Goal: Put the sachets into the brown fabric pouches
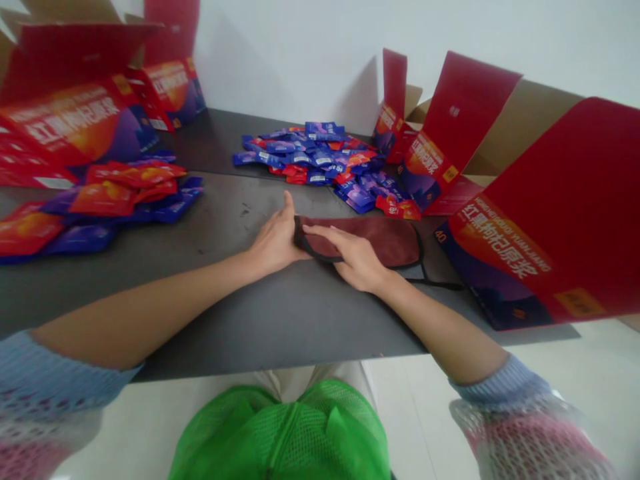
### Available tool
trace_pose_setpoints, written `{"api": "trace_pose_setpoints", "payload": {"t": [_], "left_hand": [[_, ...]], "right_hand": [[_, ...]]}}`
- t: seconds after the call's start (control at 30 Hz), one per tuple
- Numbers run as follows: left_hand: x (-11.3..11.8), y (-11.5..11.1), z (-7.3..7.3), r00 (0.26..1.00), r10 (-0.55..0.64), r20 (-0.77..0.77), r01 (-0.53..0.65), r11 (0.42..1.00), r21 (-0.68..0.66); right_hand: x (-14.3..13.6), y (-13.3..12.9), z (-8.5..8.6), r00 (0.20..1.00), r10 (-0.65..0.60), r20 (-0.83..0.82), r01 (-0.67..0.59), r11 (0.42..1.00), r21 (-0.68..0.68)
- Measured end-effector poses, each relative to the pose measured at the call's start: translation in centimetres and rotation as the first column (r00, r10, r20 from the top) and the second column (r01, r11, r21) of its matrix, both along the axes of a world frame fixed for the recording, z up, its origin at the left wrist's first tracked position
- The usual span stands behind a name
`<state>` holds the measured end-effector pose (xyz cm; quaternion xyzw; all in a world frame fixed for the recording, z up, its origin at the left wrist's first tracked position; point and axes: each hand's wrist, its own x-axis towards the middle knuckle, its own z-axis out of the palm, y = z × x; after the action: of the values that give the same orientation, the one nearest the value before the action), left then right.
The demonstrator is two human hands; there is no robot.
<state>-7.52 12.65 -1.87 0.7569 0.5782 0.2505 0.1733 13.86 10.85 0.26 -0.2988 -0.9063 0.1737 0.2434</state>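
Observation:
A brown sleep mask (393, 241) with black trim rests on the grey table in front of me, its two lobes overlapping. A black strap trails from its right end. At the mask's left end is my left hand (276, 239), thumb raised and apart; its other fingers are partly hidden behind or under the mask's edge. My right hand (359, 259) lies over the front of the mask, index finger stretched flat across the brown cloth. The lower fingers of that hand are hidden beneath it.
Blue and red sachets (315, 157) are heaped at the back, and more sachets (110, 197) lie on the left. Open red cartons stand at the left (85, 123) and right (540, 220). The table's front edge (300, 367) runs just before my green mesh garment (280, 433).

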Motion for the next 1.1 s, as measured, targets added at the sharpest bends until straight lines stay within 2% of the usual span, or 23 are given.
{"api": "trace_pose_setpoints", "payload": {"t": [0.1, 0.23, 0.4, 0.53, 0.63, 0.7, 0.77, 0.87, 0.97, 1.1], "left_hand": [[-0.3, 0.1, 0.0, 1.000, -0.003, -0.018, 0.002, 1.000, -0.019], [-0.3, 0.2, 0.2, 0.998, -0.052, 0.036, 0.053, 0.999, -0.003], [0.1, -0.1, 0.3, 0.996, -0.025, 0.085, 0.025, 1.000, 0.009], [0.3, -0.4, 0.5, 0.997, -0.025, 0.073, 0.023, 0.999, 0.024], [0.3, -0.4, 0.4, 0.998, -0.016, 0.064, 0.014, 1.000, 0.026], [0.3, -0.3, 0.3, 0.998, -0.010, 0.059, 0.008, 1.000, 0.029], [0.3, -0.3, 0.1, 0.998, -0.018, 0.062, 0.015, 0.999, 0.042], [0.2, -0.3, -0.1, 0.998, -0.021, 0.051, 0.016, 0.996, 0.082], [0.0, -0.2, -0.2, 0.999, -0.044, 0.001, 0.043, 0.993, 0.106], [0.0, -0.1, -0.1, 0.999, -0.012, -0.053, 0.015, 0.998, 0.054]], "right_hand": [[-0.5, 0.8, -0.7, 0.984, 0.098, 0.146, -0.100, 0.995, 0.004], [0.1, 1.7, -0.5, 0.971, 0.060, 0.230, -0.062, 0.998, 0.000], [1.7, 2.2, 0.2, 0.956, -0.102, 0.274, 0.111, 0.994, -0.020], [2.7, 2.7, 0.6, 0.899, -0.296, 0.323, 0.303, 0.953, 0.032], [3.3, 2.9, 0.8, 0.861, -0.422, 0.285, 0.417, 0.905, 0.081], [3.5, 2.7, 1.0, 0.872, -0.442, 0.211, 0.435, 0.897, 0.081], [3.2, 2.2, 1.1, 0.914, -0.391, 0.107, 0.384, 0.920, 0.082], [1.7, 0.8, 1.1, 0.981, -0.194, -0.005, 0.194, 0.976, 0.100], [0.0, -0.2, 0.8, 0.998, -0.033, 0.052, 0.032, 0.999, 0.033], [-0.3, 0.4, 0.2, 0.989, 0.060, 0.134, -0.051, 0.996, -0.072]]}}
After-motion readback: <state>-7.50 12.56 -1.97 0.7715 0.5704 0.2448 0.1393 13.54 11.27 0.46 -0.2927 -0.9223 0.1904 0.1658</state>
